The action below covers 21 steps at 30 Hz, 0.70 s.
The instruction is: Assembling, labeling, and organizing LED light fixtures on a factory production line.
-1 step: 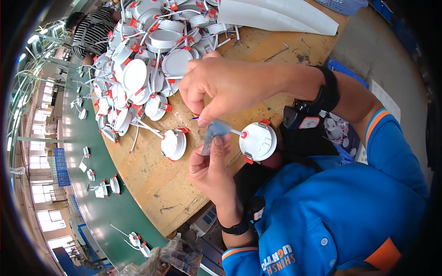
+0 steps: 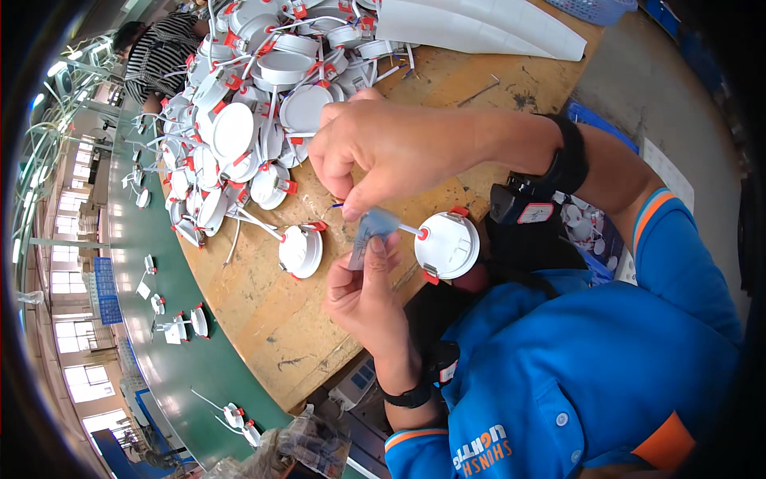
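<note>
A small, bluish, see-through strip with print on it [image 2: 370,238] is pinched between the thumb and fingers of my left hand [image 2: 369,295]; its upper end is blurred. Just above it, my right hand [image 2: 391,148] is closed, its thumb tip close to the strip. What the right fingers hold is hidden, though a small blue tip [image 2: 338,205] shows beside them. A white round downlight [image 2: 448,246] with red-tipped spring clips is right of my left hand, its short white cable running toward the strip. Another such downlight [image 2: 301,251] rests on the wooden table [image 2: 271,335], left of my hands.
A big heap of white downlights [image 2: 263,104] covers the table's far side, beside a white sheet [image 2: 487,28]. Several downlights lie on the green belt [image 2: 171,379] to the left. A blue basket [image 2: 594,9] stands at the far right. A person in stripes [image 2: 163,56] is beyond the heap.
</note>
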Each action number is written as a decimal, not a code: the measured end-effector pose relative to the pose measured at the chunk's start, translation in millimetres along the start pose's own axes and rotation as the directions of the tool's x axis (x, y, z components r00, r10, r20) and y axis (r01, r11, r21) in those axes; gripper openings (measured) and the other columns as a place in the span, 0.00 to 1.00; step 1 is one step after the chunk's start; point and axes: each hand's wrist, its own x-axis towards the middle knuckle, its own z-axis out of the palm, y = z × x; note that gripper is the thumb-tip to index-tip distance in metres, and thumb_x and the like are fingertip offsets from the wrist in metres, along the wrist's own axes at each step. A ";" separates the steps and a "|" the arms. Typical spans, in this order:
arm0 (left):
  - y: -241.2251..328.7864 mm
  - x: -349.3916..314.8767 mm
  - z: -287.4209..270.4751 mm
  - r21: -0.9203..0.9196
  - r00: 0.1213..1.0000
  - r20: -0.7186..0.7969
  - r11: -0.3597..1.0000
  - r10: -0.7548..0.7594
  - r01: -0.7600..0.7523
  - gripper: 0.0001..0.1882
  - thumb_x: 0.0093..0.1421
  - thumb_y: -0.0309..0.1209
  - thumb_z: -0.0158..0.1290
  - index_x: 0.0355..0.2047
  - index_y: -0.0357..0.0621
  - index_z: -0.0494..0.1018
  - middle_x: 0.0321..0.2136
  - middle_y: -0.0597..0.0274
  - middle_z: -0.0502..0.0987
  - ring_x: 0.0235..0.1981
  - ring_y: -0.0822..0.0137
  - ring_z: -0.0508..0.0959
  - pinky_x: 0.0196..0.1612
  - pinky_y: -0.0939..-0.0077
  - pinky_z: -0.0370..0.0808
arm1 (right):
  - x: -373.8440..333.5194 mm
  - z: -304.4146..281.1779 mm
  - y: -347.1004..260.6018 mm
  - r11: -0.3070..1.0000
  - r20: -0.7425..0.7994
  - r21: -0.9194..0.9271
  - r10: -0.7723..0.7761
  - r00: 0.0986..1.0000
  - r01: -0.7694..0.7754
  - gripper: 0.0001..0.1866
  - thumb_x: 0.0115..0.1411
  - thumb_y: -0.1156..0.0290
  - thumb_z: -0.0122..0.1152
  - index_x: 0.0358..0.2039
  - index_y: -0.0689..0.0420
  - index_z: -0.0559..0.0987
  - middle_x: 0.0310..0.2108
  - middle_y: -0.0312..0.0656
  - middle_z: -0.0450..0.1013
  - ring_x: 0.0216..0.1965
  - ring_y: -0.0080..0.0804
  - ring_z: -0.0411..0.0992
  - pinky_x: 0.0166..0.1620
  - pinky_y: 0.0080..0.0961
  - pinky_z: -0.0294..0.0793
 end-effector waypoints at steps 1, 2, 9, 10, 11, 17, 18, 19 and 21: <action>-0.3 -0.2 0.3 0.009 1.000 -0.001 1.000 0.003 -0.003 0.07 0.54 0.24 0.53 0.25 0.32 0.70 0.26 0.52 0.76 0.29 0.66 0.78 0.29 0.80 0.75 | 0.1 0.0 0.2 1.000 -0.004 -0.014 -0.011 1.000 0.011 0.09 0.40 0.70 0.62 0.12 0.55 0.71 0.23 0.30 0.68 0.37 0.28 0.62 0.46 0.38 0.48; -0.5 -0.4 0.4 0.017 1.000 -0.002 1.000 0.006 -0.006 0.07 0.54 0.24 0.53 0.25 0.32 0.69 0.26 0.52 0.76 0.29 0.66 0.78 0.29 0.80 0.75 | 0.0 0.0 0.2 0.999 -0.007 -0.029 -0.023 1.000 0.023 0.09 0.40 0.70 0.62 0.11 0.55 0.71 0.23 0.30 0.68 0.38 0.28 0.62 0.47 0.38 0.47; 2.8 -2.3 -3.9 0.075 0.999 0.001 0.997 -0.032 0.032 0.07 0.53 0.26 0.54 0.25 0.32 0.70 0.25 0.54 0.76 0.28 0.68 0.78 0.29 0.80 0.75 | -0.1 -0.9 -0.7 0.996 0.057 -0.083 -0.012 0.998 0.017 0.10 0.40 0.70 0.62 0.10 0.55 0.69 0.22 0.29 0.67 0.38 0.29 0.61 0.47 0.39 0.47; 1.6 -1.9 -6.3 0.087 0.999 0.022 0.996 -0.025 0.023 0.06 0.54 0.26 0.54 0.28 0.34 0.71 0.26 0.55 0.76 0.27 0.68 0.78 0.27 0.81 0.75 | 0.4 -0.8 -0.5 0.998 0.065 -0.063 -0.013 0.998 0.018 0.11 0.40 0.71 0.61 0.10 0.55 0.68 0.22 0.29 0.67 0.38 0.29 0.61 0.47 0.39 0.47; 0.9 -1.6 -8.3 0.100 0.999 0.044 0.995 -0.019 0.015 0.07 0.54 0.26 0.53 0.31 0.36 0.72 0.28 0.56 0.76 0.26 0.68 0.78 0.25 0.81 0.74 | 0.6 -0.9 0.0 0.999 0.072 -0.044 -0.015 0.997 0.018 0.11 0.39 0.71 0.61 0.10 0.55 0.68 0.22 0.29 0.67 0.38 0.29 0.61 0.46 0.39 0.47; 11.5 -2.1 -3.2 0.093 0.995 -0.003 0.991 -0.100 0.100 0.07 0.53 0.26 0.55 0.24 0.34 0.71 0.23 0.54 0.76 0.25 0.70 0.77 0.29 0.82 0.74 | 4.9 -8.6 -7.3 0.981 0.104 -0.191 -0.002 0.995 0.022 0.10 0.39 0.71 0.61 0.10 0.55 0.68 0.21 0.29 0.67 0.37 0.30 0.62 0.45 0.38 0.49; 11.9 -1.1 -6.0 0.095 0.995 -0.006 0.990 -0.102 0.102 0.07 0.53 0.26 0.55 0.24 0.34 0.71 0.23 0.54 0.76 0.25 0.70 0.77 0.29 0.82 0.74 | 7.6 -7.6 -8.3 0.982 0.105 -0.188 -0.002 0.994 0.022 0.10 0.39 0.71 0.61 0.10 0.55 0.68 0.21 0.29 0.67 0.37 0.30 0.62 0.45 0.38 0.49; 12.0 1.6 -8.9 0.086 0.994 0.015 0.990 -0.109 0.108 0.07 0.53 0.26 0.55 0.25 0.34 0.71 0.23 0.54 0.76 0.25 0.70 0.77 0.29 0.82 0.74 | 9.5 -8.1 -8.9 0.981 0.119 -0.192 -0.002 0.993 0.025 0.09 0.39 0.71 0.61 0.11 0.55 0.69 0.21 0.30 0.67 0.36 0.30 0.62 0.45 0.37 0.50; 9.4 4.4 -10.7 0.076 0.993 0.036 0.991 -0.116 0.113 0.06 0.53 0.26 0.55 0.25 0.34 0.71 0.22 0.54 0.76 0.24 0.71 0.77 0.29 0.82 0.73 | 10.1 -10.2 -10.7 0.980 0.132 -0.197 0.000 0.991 0.026 0.09 0.40 0.70 0.61 0.11 0.55 0.70 0.21 0.30 0.67 0.36 0.30 0.62 0.44 0.37 0.50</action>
